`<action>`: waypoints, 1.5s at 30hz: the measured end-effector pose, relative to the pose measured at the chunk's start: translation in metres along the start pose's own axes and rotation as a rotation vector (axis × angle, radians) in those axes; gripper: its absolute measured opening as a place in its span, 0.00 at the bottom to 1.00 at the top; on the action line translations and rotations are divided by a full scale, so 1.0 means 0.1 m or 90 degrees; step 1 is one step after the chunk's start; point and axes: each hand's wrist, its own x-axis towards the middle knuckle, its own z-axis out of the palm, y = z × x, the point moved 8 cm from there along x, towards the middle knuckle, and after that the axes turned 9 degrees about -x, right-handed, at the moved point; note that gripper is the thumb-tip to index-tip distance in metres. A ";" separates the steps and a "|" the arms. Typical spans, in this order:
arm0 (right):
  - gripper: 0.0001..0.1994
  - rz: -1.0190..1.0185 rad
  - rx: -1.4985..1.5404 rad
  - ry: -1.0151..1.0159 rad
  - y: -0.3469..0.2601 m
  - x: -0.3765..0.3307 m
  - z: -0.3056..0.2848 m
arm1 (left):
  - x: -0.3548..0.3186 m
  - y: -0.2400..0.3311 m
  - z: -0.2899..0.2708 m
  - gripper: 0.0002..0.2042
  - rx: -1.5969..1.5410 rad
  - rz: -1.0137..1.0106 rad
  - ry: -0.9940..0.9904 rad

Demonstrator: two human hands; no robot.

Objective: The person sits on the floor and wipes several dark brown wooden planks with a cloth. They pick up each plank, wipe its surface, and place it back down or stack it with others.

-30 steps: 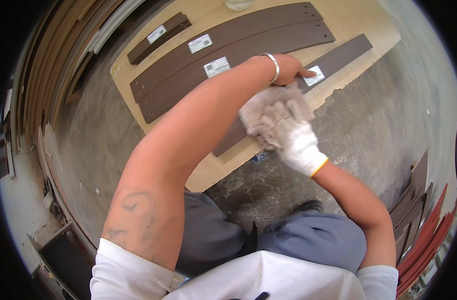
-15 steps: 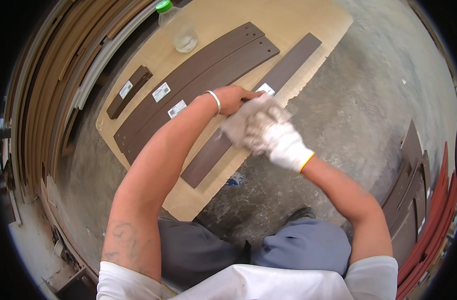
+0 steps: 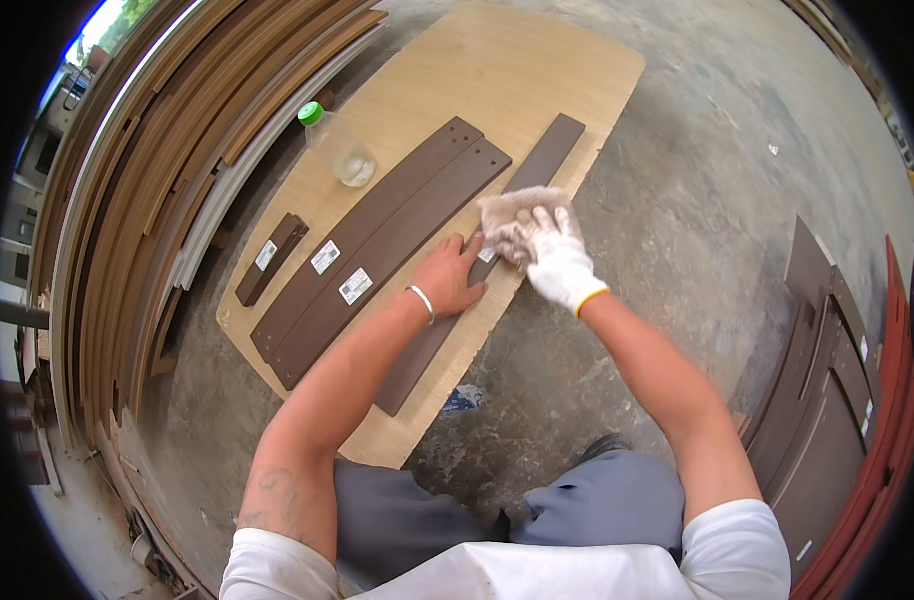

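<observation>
A narrow dark brown wooden plank lies slanting along the right side of the plywood board. My left hand, bare with a white band on the wrist, rests open on the plank with its fingers spread. In a white work glove, my right hand presses a greyish-pink cloth onto the plank just beyond. A white label shows partly between the two hands. Left of the plank lie two wider, slightly curved brown boards side by side, with holes at their ends and white labels.
A short brown wood piece and a clear bottle with a green cap stand on the plywood's left part. Long stacked boards curve along the left. Brown panels and red strips lean at the right, on the concrete floor.
My right hand has slid the cloth farther up the plank, past the label. My left hand has shifted nearer me along it and spread its fingers. The whole view has tilted somewhat.
</observation>
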 end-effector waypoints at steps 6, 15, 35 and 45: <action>0.27 -0.163 -0.061 -0.028 -0.73 -0.42 0.07 | -0.42 -0.16 0.13 0.28 -0.022 0.035 -0.003; 0.18 0.050 0.182 0.255 -0.19 -0.43 -0.48 | -1.57 -0.13 0.14 0.40 -0.003 0.016 0.078; 0.25 -0.154 0.134 -0.029 -1.17 -0.76 0.06 | -1.59 -0.21 0.32 0.33 -0.054 -0.011 0.067; 0.15 -0.195 0.102 0.079 -1.25 -0.61 -0.22 | -1.56 -0.19 0.29 0.29 -0.013 0.005 0.061</action>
